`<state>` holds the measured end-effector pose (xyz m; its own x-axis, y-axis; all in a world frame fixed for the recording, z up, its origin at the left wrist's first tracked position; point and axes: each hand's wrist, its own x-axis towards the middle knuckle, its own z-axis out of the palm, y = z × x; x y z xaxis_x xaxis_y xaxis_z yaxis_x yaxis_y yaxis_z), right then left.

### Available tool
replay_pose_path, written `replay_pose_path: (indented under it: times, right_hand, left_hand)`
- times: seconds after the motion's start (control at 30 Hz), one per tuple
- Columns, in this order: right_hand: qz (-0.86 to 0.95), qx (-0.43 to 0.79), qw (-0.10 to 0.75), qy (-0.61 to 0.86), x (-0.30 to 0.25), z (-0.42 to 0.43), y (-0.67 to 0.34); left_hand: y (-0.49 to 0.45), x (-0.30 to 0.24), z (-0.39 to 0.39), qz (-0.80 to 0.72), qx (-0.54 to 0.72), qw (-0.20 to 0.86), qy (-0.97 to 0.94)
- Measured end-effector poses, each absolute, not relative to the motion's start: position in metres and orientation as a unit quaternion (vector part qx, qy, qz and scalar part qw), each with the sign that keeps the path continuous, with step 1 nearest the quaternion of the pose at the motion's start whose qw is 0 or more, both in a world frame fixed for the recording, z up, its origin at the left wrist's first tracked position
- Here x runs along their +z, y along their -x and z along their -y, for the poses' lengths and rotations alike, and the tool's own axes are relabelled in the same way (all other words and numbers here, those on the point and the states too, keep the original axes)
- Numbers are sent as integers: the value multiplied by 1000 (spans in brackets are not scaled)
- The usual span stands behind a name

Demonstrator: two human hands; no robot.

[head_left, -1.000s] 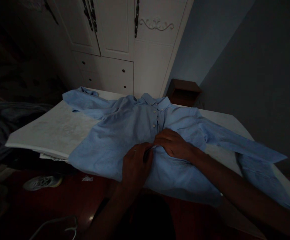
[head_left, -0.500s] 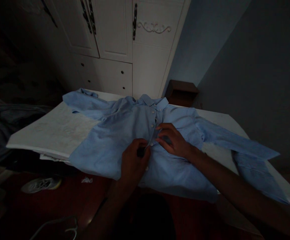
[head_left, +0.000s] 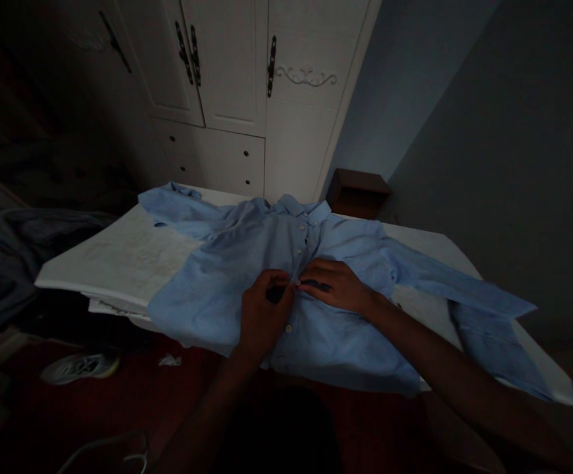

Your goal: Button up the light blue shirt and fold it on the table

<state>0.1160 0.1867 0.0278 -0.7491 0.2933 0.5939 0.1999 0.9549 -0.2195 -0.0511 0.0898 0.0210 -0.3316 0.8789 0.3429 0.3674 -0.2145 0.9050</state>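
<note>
- While the shirt (head_left: 217,289) lies front up across the table (head_left: 103,263), both hands meet at the middle of its button strip.
- The left hand (head_left: 266,309) is nearly closed at the tips: thumb and forefinger pinch the strip's edge, with a dark gap arched between them farther back.
- The right hand (head_left: 333,284) comes in from the other side, its fingers bent and its thumb beneath; the tips draw together on the same bit of cloth, just beside the left fingertips. What exactly lies between the tips is too dark and small to tell.
- A button (head_left: 289,328) shows below the hands, toward the hem; more sit above them, in a row up to the collar (head_left: 310,212).
- The collar points away from the person, near the table's far edge; the hem hangs past the near edge.
- One sleeve (head_left: 182,212) stretches left over the tabletop. The other (head_left: 454,280) runs right, its farther part doubled back toward the person.
- Behind the table stands a white wardrobe (head_left: 234,79) with dark handles; right of it is a brown box (head_left: 358,191), open in front.
- On the red floor, left of the person, lies a shoe (head_left: 79,367); dark cloth (head_left: 14,257) is heaped beyond the table's left end.
</note>
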Motion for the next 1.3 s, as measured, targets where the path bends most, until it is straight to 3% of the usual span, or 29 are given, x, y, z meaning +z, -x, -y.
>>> replay_pose_path:
  times: [0.53, 0.97, 1.3]
  right_hand:
    - [915, 94, 355, 168, 21, -183, -111]
    - [925, 86, 332, 166, 21, -183, -114]
    - [918, 74, 364, 136, 28, -180, -112]
  left_hand:
    - [54, 22, -94, -587, 576, 278, -496]
    - [53, 24, -94, -600, 593, 271, -464]
    - [52, 23, -93, -606, 596, 262, -457]
